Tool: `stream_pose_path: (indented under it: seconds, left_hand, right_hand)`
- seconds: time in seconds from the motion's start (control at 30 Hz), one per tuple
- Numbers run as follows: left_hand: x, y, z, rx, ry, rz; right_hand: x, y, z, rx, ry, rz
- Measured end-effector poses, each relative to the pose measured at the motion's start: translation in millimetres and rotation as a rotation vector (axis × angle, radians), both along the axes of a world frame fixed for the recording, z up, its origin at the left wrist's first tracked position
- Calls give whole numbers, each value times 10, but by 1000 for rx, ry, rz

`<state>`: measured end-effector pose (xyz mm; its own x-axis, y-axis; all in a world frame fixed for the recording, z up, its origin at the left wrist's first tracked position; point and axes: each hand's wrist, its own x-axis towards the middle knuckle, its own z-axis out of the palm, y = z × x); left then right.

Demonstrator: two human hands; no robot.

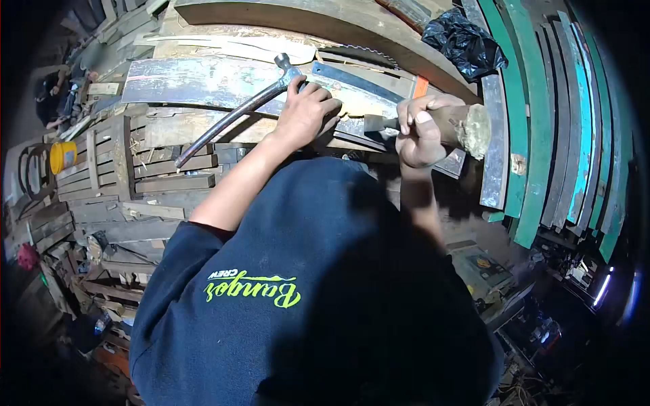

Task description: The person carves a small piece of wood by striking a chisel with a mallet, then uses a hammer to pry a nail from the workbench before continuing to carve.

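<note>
My right hand [425, 128] is closed around a chisel [467, 128] with a thick wooden handle, frayed at its butt end. Its short metal blade points left, close to a pale patch on the workpiece. My left hand [302, 116] rests on the planks with curled fingers; whatever lies under them is hidden. Against its fingers is the head of a claw hammer [233, 120], whose long metal shaft slants down to the left across a worn painted plank [196, 78]. Beyond both hands lies a flat dark blade [359, 82], with an orange piece [420, 86] near its right end.
A thick wooden beam [325, 26] runs along the far side. On it sits a black plastic bag [464, 44]. Green boards [531, 128] stand in a row at right. Slatted timber and a yellow bucket [63, 156] are at left, with another person [51, 95] farther off.
</note>
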<state>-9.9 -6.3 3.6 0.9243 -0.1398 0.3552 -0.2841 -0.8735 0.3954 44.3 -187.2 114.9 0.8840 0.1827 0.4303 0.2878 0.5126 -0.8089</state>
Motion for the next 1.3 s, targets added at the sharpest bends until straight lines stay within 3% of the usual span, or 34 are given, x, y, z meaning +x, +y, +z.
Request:
stream_pose_path:
  seconds: [0.17, 0.3, 0.4, 0.47, 0.57, 0.73, 0.8, 0.93, 1.0, 1.03, 1.13, 1.2, 1.3]
  left_hand:
    - [31, 6, 25, -12, -7, -2]
    - [33, -9, 35, -3, -11, -5]
    - [7, -7, -2, -4, -23, 2]
    - [23, -12, 7, -7, 4, 7]
    - [30, 9, 35, 8, 6, -6]
    - [11, -7, 27, -3, 0, -3]
    - [16, -11, 38, 16, 5, 12]
    - [26, -13, 32, 3, 5, 9]
    - [43, -13, 31, 5, -12, 12]
    - [41, -12, 25, 0, -18, 6]
    - [14, -13, 6, -14, -14, 8]
    - [30, -14, 6, 8, 8, 16]
    - [12, -10, 26, 21, 2, 9]
  right_hand:
    - [83, 64, -223, -217, -98, -142]
    - [-26, 135, 42, -77, 66, -78]
    - [-24, 88, 54, -81, 8, -35]
    - [43, 28, -338, -325, -22, -114]
    - [46, 56, -414, -265, -31, -112]
    - [-29, 71, -39, -116, -27, -59]
    - [-27, 96, -65, -208, 0, -164]
    - [17, 66, -205, -197, -16, -90]
    - [82, 59, -171, -257, -145, -160]
    - [64, 83, -118, -33, 7, -100]
    - [13, 66, 6, -12, 10, -15]
    - [22, 109, -159, -184, -17, -136]
    - [33, 105, -192, -165, -5, -132]
